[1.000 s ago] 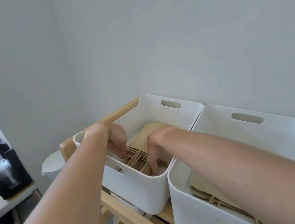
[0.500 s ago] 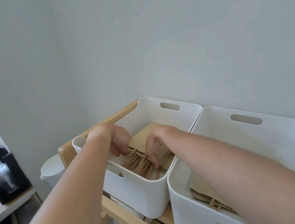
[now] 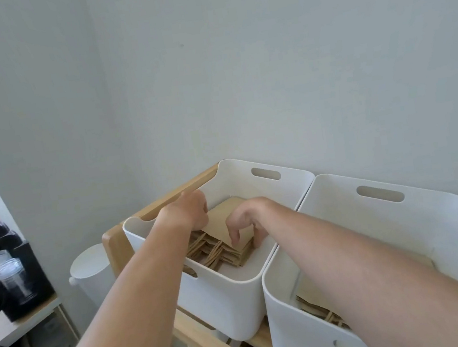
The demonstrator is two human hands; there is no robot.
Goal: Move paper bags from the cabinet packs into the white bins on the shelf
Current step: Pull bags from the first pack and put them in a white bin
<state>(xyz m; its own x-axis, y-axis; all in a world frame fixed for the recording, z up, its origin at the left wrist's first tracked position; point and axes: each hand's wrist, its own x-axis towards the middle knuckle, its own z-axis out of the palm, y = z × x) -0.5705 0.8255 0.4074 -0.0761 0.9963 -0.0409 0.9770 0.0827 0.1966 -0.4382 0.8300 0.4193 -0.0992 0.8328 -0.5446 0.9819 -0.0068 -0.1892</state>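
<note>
Paper bags [image 3: 226, 244] lie in left bin [image 3: 230, 296] under both hands' grip.

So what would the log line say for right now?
left hand: on bags | right hand: fingertips on bags | paper bags: stacked in left white bin | step: settling stack

two bins [image 3: 233, 296] side by side on shelf [image 3: 119, 241]; paper bags [image 3: 221, 251] in left bin.
</note>
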